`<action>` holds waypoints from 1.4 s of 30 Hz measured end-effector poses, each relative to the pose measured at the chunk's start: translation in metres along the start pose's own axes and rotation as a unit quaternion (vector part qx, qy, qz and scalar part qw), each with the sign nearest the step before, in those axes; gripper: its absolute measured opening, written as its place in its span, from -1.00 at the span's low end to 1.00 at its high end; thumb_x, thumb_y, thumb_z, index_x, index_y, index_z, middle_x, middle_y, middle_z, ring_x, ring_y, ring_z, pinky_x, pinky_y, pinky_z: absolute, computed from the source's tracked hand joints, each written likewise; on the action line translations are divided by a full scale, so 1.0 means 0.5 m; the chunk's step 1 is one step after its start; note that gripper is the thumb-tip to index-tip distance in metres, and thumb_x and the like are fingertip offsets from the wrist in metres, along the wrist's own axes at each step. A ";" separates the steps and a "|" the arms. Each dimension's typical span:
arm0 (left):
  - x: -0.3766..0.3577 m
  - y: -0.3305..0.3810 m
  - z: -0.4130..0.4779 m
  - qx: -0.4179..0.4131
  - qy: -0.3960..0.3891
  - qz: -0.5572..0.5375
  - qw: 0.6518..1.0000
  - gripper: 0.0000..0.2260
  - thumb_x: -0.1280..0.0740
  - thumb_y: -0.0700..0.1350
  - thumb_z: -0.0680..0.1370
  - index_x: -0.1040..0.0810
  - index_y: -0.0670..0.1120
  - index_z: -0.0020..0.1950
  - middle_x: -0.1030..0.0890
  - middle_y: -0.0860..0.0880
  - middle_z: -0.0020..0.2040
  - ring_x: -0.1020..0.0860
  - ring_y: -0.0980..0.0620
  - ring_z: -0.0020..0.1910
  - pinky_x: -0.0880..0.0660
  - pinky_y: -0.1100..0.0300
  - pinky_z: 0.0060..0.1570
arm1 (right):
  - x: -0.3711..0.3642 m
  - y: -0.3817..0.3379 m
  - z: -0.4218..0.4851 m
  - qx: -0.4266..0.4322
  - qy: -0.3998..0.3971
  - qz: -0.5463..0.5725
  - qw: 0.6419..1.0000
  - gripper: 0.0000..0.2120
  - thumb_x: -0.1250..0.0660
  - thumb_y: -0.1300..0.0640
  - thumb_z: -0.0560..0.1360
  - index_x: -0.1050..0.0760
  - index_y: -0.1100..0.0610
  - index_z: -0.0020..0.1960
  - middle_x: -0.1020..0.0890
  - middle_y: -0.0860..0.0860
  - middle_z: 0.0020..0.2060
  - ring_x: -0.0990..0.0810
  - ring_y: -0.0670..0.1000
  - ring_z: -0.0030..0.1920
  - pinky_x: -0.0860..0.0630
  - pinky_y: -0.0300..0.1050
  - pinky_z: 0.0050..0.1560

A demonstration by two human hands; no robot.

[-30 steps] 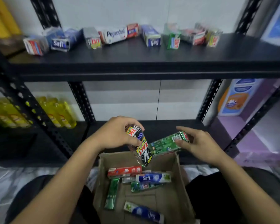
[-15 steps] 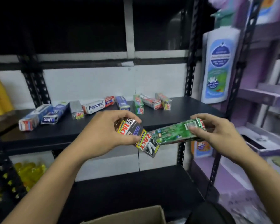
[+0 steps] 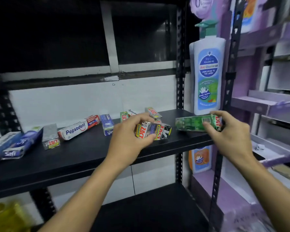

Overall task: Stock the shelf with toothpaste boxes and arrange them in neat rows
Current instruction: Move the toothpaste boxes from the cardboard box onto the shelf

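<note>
Over the shelf (image 3: 74,156) — left hand (image 3: 129,136) brought silver box (image 3: 155,130), right hand (image 3: 231,138) green box (image 3: 191,123).

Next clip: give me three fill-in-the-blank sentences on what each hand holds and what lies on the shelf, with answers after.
The right hand holds a ____ toothpaste box.
The dark box in the left hand is branded ____.
The white box lying on the black shelf reads ____.
Missing words: green; Zact; Pepsodent.
</note>
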State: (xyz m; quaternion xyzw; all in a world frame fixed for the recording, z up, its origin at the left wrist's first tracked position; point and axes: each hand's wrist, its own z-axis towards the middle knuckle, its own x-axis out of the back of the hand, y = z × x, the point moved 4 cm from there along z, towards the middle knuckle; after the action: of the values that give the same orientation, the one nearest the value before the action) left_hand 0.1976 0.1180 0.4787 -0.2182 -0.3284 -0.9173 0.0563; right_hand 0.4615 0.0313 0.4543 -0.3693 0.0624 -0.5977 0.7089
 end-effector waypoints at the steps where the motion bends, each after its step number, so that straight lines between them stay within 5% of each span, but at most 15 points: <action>1: -0.021 -0.017 0.005 0.004 0.003 0.005 1.000 -0.66 -0.58 -0.19 0.36 -0.61 0.13 0.02 -0.64 0.24 0.13 -0.62 0.27 0.01 -0.58 0.19 0.04 | -0.014 0.011 0.000 0.015 0.006 -0.027 0.999 -0.67 -0.46 0.01 0.45 -0.56 0.03 0.19 -0.66 0.04 -0.23 -0.63 0.12 -0.21 -0.56 0.00 -0.07; 5: -0.084 -0.076 0.024 0.016 0.003 0.046 0.999 -0.64 -0.59 -0.12 0.37 -0.57 0.13 0.06 -0.62 0.21 0.11 -0.59 0.25 0.03 -0.56 0.18 0.06 | -0.079 0.058 0.008 0.069 -0.033 -0.126 0.989 -0.55 -0.44 0.02 0.47 -0.48 0.10 0.32 -0.65 0.11 0.07 -0.62 0.23 0.02 -0.59 0.14 -0.06; 9: -0.109 -0.119 0.039 0.026 -0.058 0.110 0.992 -0.65 -0.58 -0.06 0.39 -0.57 0.12 0.11 -0.60 0.24 0.09 -0.59 0.28 -0.02 -0.54 0.27 0.04 | -0.129 0.095 0.029 0.081 -0.100 -0.182 0.975 -0.53 -0.35 -0.01 0.54 -0.41 0.13 0.38 -0.62 0.09 0.14 -0.61 0.23 0.05 -0.57 0.08 -0.14; 15: -0.107 -0.160 0.090 0.046 -0.102 0.193 0.975 -0.70 -0.52 -0.04 0.45 -0.53 0.17 0.10 -0.57 0.25 0.04 -0.56 0.26 -0.12 -0.36 0.49 -0.18 | -0.191 0.127 0.102 0.039 -0.153 -0.234 0.960 -0.58 -0.29 -0.06 0.58 -0.40 0.13 0.35 -0.66 0.20 -0.02 -0.58 0.29 0.01 -0.35 -0.01 -0.23; 19: -0.117 -0.181 0.109 0.060 -0.120 0.160 0.978 -0.73 -0.50 -0.08 0.47 -0.54 0.15 0.11 -0.54 0.31 0.03 -0.57 0.21 -0.07 -0.35 0.57 -0.16 | -0.231 0.153 0.149 -0.001 -0.157 -0.221 0.963 -0.59 -0.31 -0.09 0.56 -0.45 0.08 0.33 -0.65 0.22 -0.01 -0.58 0.31 0.01 -0.49 0.06 -0.13; 23: -0.125 -0.204 0.114 0.071 -0.114 0.102 0.986 -0.72 -0.47 -0.13 0.50 -0.55 0.18 0.11 -0.55 0.35 0.12 -0.52 0.35 0.07 -0.39 0.44 0.06 | -0.287 0.176 0.191 -0.027 -0.189 -0.222 0.956 -0.59 -0.28 -0.09 0.57 -0.40 0.01 0.37 -0.62 0.20 0.07 -0.57 0.28 0.05 -0.47 0.02 -0.14; 27: -0.131 -0.214 0.106 0.047 -0.106 0.109 0.987 -0.70 -0.43 -0.13 0.53 -0.53 0.20 0.17 -0.55 0.23 0.23 -0.54 0.22 0.15 -0.46 0.25 0.18 | -0.336 0.177 0.225 -0.036 -0.226 -0.206 0.952 -0.57 -0.23 -0.03 0.61 -0.32 -0.02 0.45 -0.60 0.20 0.14 -0.55 0.27 0.13 -0.52 0.08 -0.01; 32: -0.134 -0.218 0.104 0.008 -0.090 0.149 0.985 -0.69 -0.42 -0.12 0.54 -0.53 0.16 0.22 -0.48 0.32 0.18 -0.43 0.22 0.19 -0.27 0.49 0.10 | -0.378 0.187 0.239 -0.019 -0.228 -0.255 0.939 -0.54 -0.12 0.00 0.62 -0.17 -0.12 0.50 -0.61 0.18 0.10 -0.54 0.26 0.14 -0.43 0.17 0.14; 37: -0.138 -0.219 0.103 -0.016 -0.086 0.166 0.982 -0.70 -0.40 -0.11 0.55 -0.52 0.15 0.25 -0.51 0.28 0.24 -0.44 0.20 0.18 -0.28 0.43 0.12 | -0.382 0.197 0.235 -0.015 -0.232 -0.259 0.937 -0.48 -0.09 -0.05 0.63 -0.03 -0.17 0.55 -0.60 0.21 0.10 -0.52 0.27 0.15 -0.41 0.18 0.18; 42: -0.138 -0.220 0.103 0.004 -0.085 0.167 0.982 -0.68 -0.39 -0.10 0.56 -0.50 0.19 0.27 -0.45 0.40 0.02 -0.45 0.24 0.00 -0.28 0.50 -0.06 | -0.372 0.192 0.231 -0.031 -0.236 -0.224 0.945 -0.43 -0.15 0.03 0.61 -0.04 -0.15 0.56 -0.59 0.22 0.13 -0.51 0.28 0.16 -0.45 0.16 0.13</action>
State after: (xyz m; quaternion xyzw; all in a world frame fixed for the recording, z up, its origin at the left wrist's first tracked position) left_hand 0.2510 0.2329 0.4206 -0.3466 -0.2945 -0.8718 0.1818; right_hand 0.5480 0.2502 0.4142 -0.5264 -0.1729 -0.6345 0.5390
